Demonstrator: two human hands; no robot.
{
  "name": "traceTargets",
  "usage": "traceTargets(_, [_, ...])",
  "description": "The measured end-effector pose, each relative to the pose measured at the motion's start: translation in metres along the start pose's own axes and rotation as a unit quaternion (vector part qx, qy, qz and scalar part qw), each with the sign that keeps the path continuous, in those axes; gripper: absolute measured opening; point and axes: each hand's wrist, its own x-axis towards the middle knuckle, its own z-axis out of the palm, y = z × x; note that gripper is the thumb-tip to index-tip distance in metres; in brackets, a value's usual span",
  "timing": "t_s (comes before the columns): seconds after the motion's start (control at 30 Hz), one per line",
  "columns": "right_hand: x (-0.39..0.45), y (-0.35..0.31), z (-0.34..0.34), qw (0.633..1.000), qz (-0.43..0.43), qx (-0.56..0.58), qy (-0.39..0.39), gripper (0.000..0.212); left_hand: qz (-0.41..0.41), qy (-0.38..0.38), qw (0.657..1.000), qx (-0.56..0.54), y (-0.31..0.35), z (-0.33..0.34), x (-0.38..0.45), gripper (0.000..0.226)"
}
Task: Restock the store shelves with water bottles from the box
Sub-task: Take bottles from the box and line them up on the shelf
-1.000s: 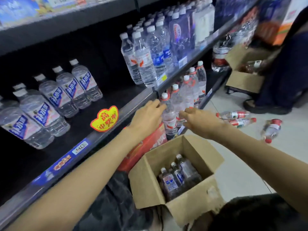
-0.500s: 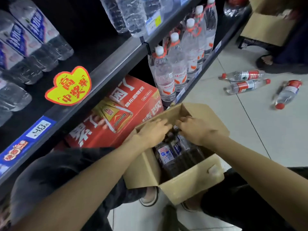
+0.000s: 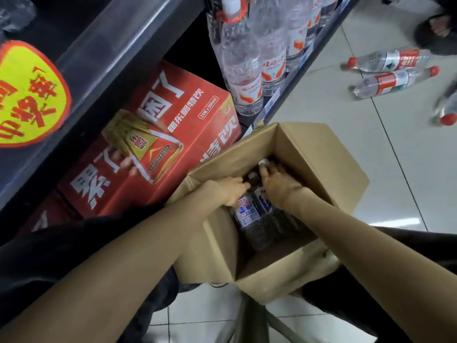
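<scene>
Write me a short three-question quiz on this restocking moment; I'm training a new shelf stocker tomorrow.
1. True or false: both hands are inside the open brown cardboard box.
2. Which lies beside the box, on the low shelf? A) red printed drinks carton B) a blue crate
3. Fill in: clear red-capped bottles lie loose on the ____.

Key: 1 true: left hand and right hand reach among the blue-labelled bottles. 2 A. 3 floor.

red carton [image 3: 158, 134]: "24瓶 x 500ml" | yellow shelf tag [image 3: 29, 95]: red Chinese characters, blurred
</scene>
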Motion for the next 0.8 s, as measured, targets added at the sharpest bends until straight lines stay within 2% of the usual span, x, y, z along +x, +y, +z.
traceTargets(0.17, [0.009, -0.005, 0.004, 0.999, 0.019, 0.044, -0.011, 0.080, -0.008, -0.099, 0.994, 0.047, -0.005, 0.004, 0.029, 0.085])
traceTargets(0.23, [0.012, -0.003, 0.006, 0.996, 0.021, 0.081, -0.007, 0.079, -0.011, -0.115, 0.991, 0.073, -0.003, 0.008, 0.037, 0.088])
traceTargets(0.33, [0.012, 0.005, 0.005, 0.979, 0.016, 0.203, 0.005, 0.087, -0.013, -0.089, 0.989, 0.121, -0.002, 0.015, 0.042, 0.078])
traceTargets(0.5, [0.006, 0.010, 0.001, 0.940, -0.013, 0.338, 0.037, 0.086, -0.005, -0.052, 0.979, 0.195, -0.002, 0.027, 0.045, 0.091])
traceTargets(0.6, [0.004, 0.008, 0.002, 0.933, -0.013, 0.355, 0.058, 0.088, -0.002, -0.053, 0.976, 0.210, -0.003, 0.029, 0.050, 0.095])
traceTargets(0.8, [-0.003, 0.008, 0.001, 0.945, -0.018, 0.317, 0.079, 0.097, 0.005, -0.058, 0.972, 0.225, -0.002, 0.029, 0.047, 0.090])
